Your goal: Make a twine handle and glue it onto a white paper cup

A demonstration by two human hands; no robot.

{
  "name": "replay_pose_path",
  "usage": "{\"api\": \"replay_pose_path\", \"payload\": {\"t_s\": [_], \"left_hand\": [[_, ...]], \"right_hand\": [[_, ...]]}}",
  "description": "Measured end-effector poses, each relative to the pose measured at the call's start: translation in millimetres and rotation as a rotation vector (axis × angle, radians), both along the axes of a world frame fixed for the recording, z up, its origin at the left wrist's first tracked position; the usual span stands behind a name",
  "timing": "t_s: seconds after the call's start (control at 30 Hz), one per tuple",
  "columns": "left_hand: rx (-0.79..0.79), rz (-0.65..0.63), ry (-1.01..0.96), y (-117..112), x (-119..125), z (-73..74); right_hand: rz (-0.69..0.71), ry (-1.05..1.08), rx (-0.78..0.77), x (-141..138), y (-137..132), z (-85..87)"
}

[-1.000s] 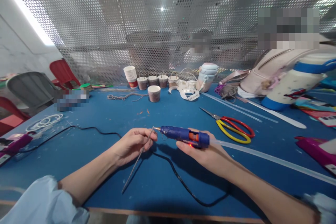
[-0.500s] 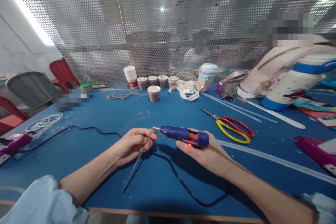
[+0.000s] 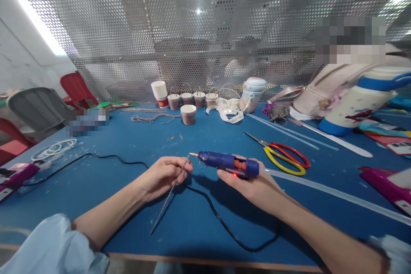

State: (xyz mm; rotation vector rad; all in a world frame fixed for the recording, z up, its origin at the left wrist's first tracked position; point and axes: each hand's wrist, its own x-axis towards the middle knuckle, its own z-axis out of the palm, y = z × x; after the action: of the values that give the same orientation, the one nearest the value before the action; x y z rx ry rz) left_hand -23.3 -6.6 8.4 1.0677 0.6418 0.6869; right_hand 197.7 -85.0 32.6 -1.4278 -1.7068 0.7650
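Note:
A thin grey twisted cord (image 3: 164, 206) is pinched near its upper end by my left hand (image 3: 167, 176), its lower end slanting down over the table. My right hand (image 3: 247, 186) is wrapped round a dark blue hot glue gun (image 3: 216, 160) with a small red light glowing on its side. The metal nozzle points left, close to the cord's top end; whether they touch I cannot tell. A long translucent glue stick (image 3: 321, 189) runs out of the gun's back to the right. The gun's black cable (image 3: 221, 222) loops below both hands.
Scissors (image 3: 282, 156) with red and yellow handles lie right of the gun. Farther back stand a wrapped paper cup (image 3: 188, 115), several small handled buckets, stacked paper cups (image 3: 159, 93), a white tape roll (image 3: 229, 111) and a bottle (image 3: 253, 94). A large bottle (image 3: 356, 107) stands right.
My right hand has drawn the glue gun slightly to the right, its nozzle rising a little. My left hand keeps the cord in nearly the same place.

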Motion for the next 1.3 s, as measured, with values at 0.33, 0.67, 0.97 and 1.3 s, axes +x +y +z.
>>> {"api": "replay_pose_path", "payload": {"t_s": [0.33, 0.67, 0.97, 1.3], "left_hand": [[-0.01, 0.004, -0.002, 0.4, 0.2, -0.7], [-0.025, -0.031, -0.038, 0.1, -1.3, 0.6], [-0.035, -0.06, -0.064, -1.4, -1.7, -1.0], [-0.005, -0.01, -0.025, -0.7, -0.6, -0.8]], "right_hand": [[-0.003, 0.016, -0.009, -0.9, -1.2, 1.8], [-0.021, 0.008, -0.025, -0.4, 0.6, 1.9], [0.001, -0.02, -0.015, -4.0, -0.1, 2.5], [-0.092, -0.083, -0.048, -0.6, -0.9, 0.7]]}}
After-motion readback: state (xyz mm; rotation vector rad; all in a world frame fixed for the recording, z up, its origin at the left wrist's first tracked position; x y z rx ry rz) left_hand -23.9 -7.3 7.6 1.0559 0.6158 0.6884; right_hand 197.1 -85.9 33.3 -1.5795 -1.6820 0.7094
